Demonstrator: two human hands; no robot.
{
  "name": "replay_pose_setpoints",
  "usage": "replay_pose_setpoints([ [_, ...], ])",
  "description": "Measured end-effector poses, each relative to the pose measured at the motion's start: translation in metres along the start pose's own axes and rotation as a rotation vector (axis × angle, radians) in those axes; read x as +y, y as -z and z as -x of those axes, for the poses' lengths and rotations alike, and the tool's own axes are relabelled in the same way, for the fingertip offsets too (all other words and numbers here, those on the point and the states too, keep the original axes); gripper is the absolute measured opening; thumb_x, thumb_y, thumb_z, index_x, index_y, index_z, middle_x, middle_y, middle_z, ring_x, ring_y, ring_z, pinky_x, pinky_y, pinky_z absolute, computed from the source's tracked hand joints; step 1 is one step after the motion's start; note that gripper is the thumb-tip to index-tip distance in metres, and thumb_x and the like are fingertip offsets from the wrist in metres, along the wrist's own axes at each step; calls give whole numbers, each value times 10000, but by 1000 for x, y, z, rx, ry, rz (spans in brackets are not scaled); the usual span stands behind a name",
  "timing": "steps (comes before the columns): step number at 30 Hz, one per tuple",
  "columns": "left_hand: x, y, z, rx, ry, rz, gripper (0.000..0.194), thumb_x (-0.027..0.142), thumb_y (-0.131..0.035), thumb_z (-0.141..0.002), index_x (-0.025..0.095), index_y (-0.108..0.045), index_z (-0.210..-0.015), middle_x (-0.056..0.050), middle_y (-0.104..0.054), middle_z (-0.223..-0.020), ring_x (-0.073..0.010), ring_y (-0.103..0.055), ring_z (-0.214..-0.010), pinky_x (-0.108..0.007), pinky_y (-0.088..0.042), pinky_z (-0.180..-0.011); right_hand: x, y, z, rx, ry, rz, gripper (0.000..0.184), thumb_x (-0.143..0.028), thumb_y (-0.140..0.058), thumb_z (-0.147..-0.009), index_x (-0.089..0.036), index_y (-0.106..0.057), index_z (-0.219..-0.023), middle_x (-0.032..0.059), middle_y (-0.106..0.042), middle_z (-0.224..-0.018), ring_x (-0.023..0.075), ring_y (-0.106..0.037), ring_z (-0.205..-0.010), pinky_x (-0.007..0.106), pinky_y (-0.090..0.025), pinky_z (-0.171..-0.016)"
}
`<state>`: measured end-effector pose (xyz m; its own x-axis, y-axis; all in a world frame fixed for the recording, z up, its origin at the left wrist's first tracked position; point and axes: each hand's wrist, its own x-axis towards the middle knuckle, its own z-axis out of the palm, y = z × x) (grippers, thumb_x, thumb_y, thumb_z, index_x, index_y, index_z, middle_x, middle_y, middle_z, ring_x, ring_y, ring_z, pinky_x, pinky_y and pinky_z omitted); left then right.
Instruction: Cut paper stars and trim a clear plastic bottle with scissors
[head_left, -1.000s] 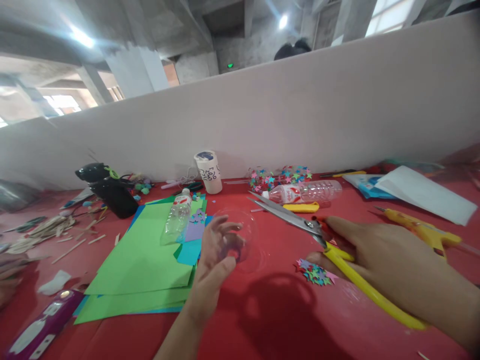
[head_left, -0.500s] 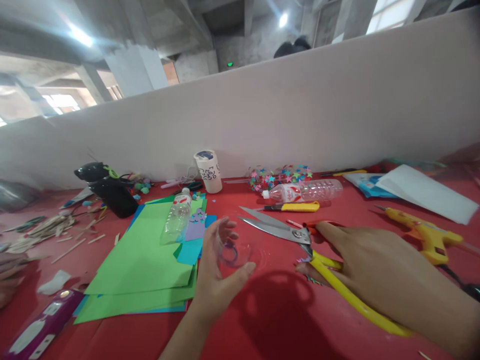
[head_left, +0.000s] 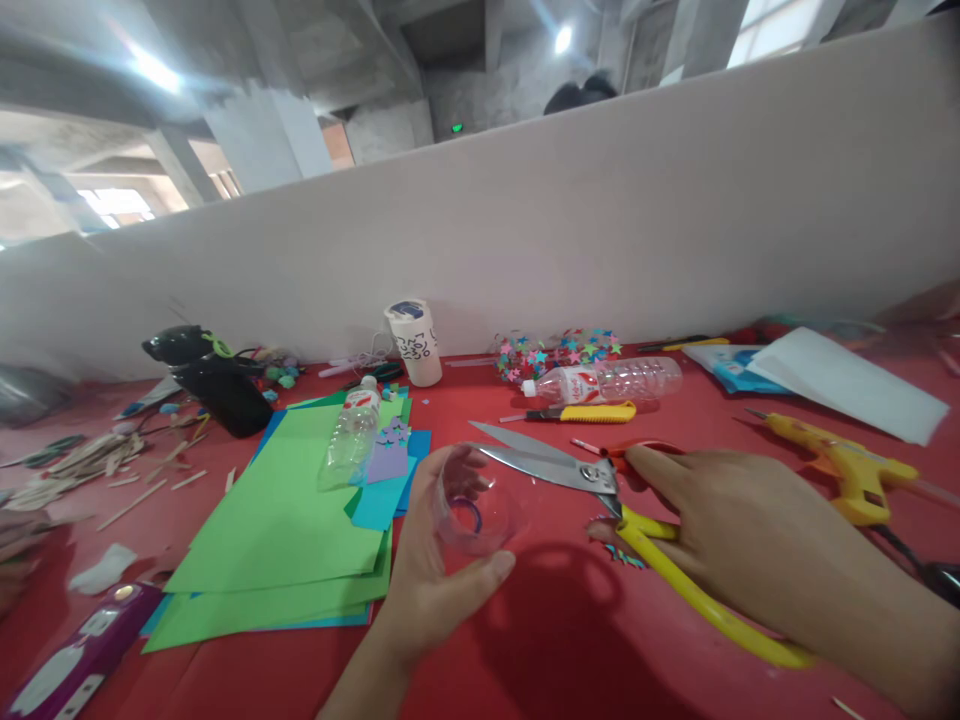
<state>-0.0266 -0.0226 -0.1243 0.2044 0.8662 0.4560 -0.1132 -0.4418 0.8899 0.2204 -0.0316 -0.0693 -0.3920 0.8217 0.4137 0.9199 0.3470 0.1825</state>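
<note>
My left hand (head_left: 431,560) is curled round a clear plastic cup-shaped piece (head_left: 480,505) that rests on the red table (head_left: 555,640); a purple ring shows inside it. My right hand (head_left: 739,545) grips large scissors (head_left: 570,470) with yellow and orange handles. The blades are open and point left toward the clear piece, their tips close to it. Small coloured paper stars (head_left: 619,553) lie partly under my right hand.
Green and blue paper sheets (head_left: 285,520) lie left with a plastic bottle (head_left: 352,432) on them. Behind are a white cup (head_left: 414,342), a second bottle (head_left: 607,381), a yellow utility knife (head_left: 596,412), a star pile (head_left: 559,352). A yellow glue gun (head_left: 847,460) lies right. A white partition stands behind.
My right hand has brought the scissors leftward and nearer to the clear piece, covering the paper stars. My left hand has turned and wrapped more fully round the clear piece.
</note>
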Motion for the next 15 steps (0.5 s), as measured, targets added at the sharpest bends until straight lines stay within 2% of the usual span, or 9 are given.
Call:
replay_pose_setpoints([
  [5,0,1,1,7,15,21,667,265,-777,-771,448,-493,-1346,-1,-556,-1302,-192,-540,-1127,-313,-435,-990,-1,-1,0,-46,-21,-3,439,-528,-322,-962,-246,-523,-691,36,-580,-484,241,-580,-427,310,-185,-459],
  [12,2,1,0,31,41,55,661,274,-791,-749,401,-519,-1338,-28,-563,-1303,-216,-541,-1141,-331,-438,-986,1,-4,1,-10,1,44,385,-475,-356,-951,-249,-524,-689,34,-548,-436,254,-555,-376,313,-138,-462],
  [15,4,2,-1,11,39,63,655,286,-794,-744,405,-526,-1330,-22,-570,-1292,-208,-548,-1123,-324,-436,-980,3,-6,1,-35,9,69,349,-455,-402,-942,-249,-521,-686,46,-570,-449,275,-585,-391,314,-129,-475],
])
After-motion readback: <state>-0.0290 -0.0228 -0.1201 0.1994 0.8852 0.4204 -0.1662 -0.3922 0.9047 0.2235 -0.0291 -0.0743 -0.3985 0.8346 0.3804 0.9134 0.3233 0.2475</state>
